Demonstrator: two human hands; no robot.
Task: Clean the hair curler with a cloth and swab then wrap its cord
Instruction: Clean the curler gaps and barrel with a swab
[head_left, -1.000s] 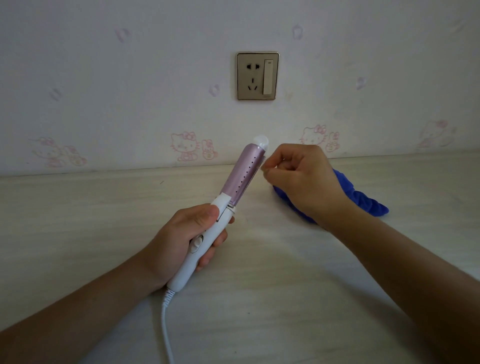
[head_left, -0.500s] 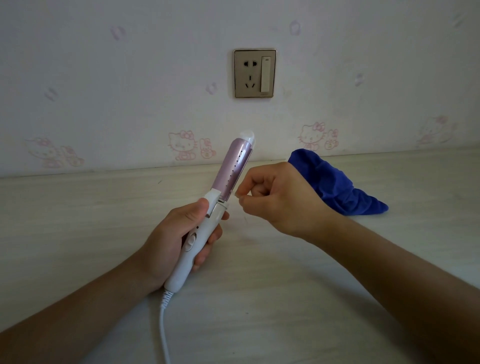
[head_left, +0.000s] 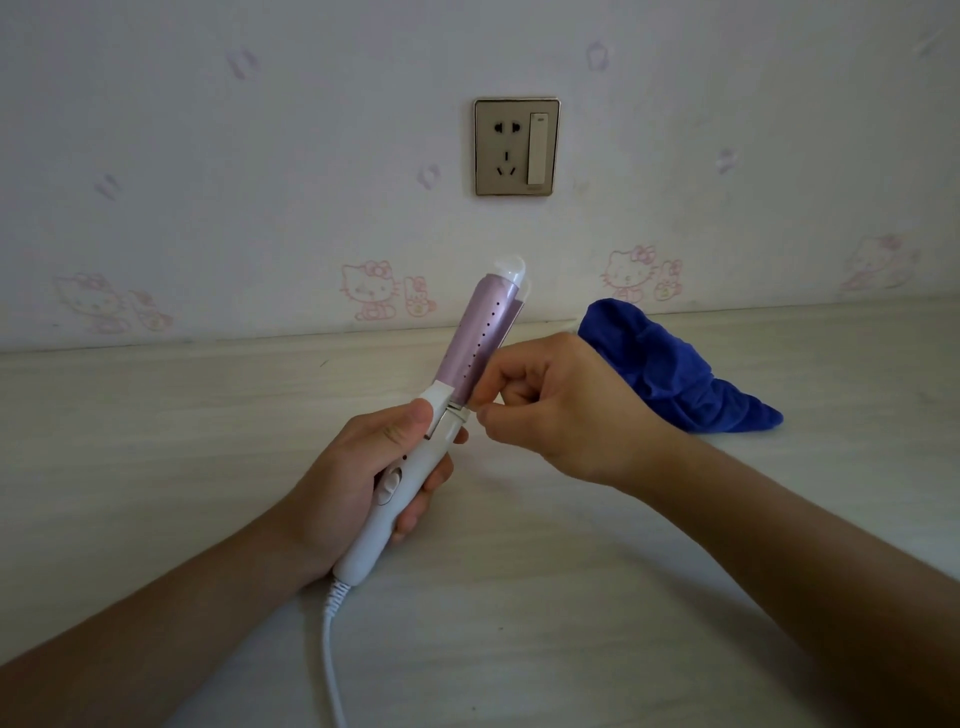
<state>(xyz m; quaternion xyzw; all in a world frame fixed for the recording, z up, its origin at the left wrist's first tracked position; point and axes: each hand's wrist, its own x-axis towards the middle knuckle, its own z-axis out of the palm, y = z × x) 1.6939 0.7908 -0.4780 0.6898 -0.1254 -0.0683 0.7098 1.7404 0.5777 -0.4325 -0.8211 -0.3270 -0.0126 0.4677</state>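
My left hand (head_left: 363, 483) grips the white handle of the hair curler (head_left: 478, 343), and its thumb presses the clamp lever. The pink barrel points up and away, with the clamp plate slightly lifted at the white tip. My right hand (head_left: 561, 410) is curled beside the barrel's base; thumb and forefinger pinch a thin white swab (head_left: 479, 395) that is barely visible against the joint between barrel and handle. The white cord (head_left: 332, 649) runs down from the handle and out of the bottom of the view. A crumpled blue cloth (head_left: 675, 374) lies on the table behind my right hand.
The pale wooden table (head_left: 156, 467) meets a wall with cartoon-cat stickers. A gold wall socket with a switch (head_left: 517, 146) sits above the curler. The cord's plug is out of view.
My right hand has slid down the barrel from the white tip to its base, which uncovers the blue cloth. My left hand has tilted the curler slightly more upright.
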